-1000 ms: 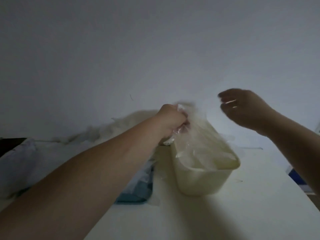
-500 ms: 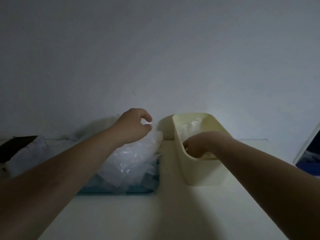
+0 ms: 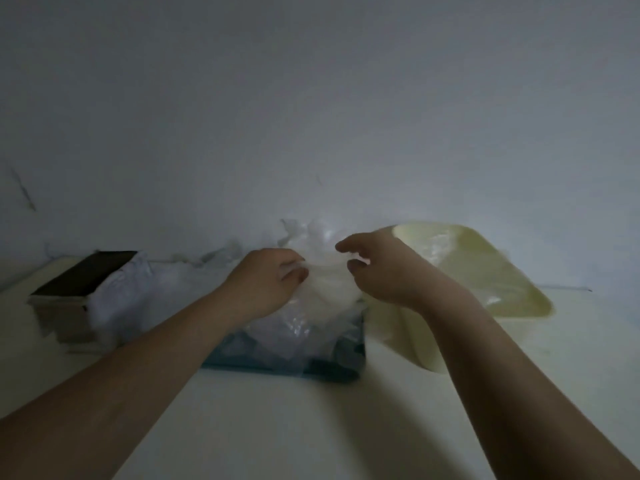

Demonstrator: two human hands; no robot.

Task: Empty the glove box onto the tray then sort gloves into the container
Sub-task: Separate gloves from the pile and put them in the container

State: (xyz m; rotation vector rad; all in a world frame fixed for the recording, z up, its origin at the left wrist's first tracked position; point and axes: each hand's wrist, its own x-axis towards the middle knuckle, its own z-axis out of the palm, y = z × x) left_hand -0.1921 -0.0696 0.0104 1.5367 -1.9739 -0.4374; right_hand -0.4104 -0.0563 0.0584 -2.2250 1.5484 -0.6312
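A heap of clear plastic gloves (image 3: 298,327) fills the blue tray (image 3: 325,372) in the middle of the white table. My left hand (image 3: 266,282) pinches one thin clear glove (image 3: 329,282) at the top of the heap. My right hand (image 3: 377,268) meets it from the right, with thumb and fingers on the same glove. The cream container (image 3: 512,289) stands right of the tray and holds some clear gloves; my right forearm crosses its front wall. The glove box (image 3: 79,282) sits at the far left, dark on top.
More white plastic (image 3: 117,299) is bunched between the glove box and the tray. A bare wall rises right behind the table. White tabletop (image 3: 294,427) stretches in front of the tray between my forearms.
My right hand has come out of the cream container and moved left to the heap. My left hand now pinches a glove on the heap. The camera has shifted right and closer.
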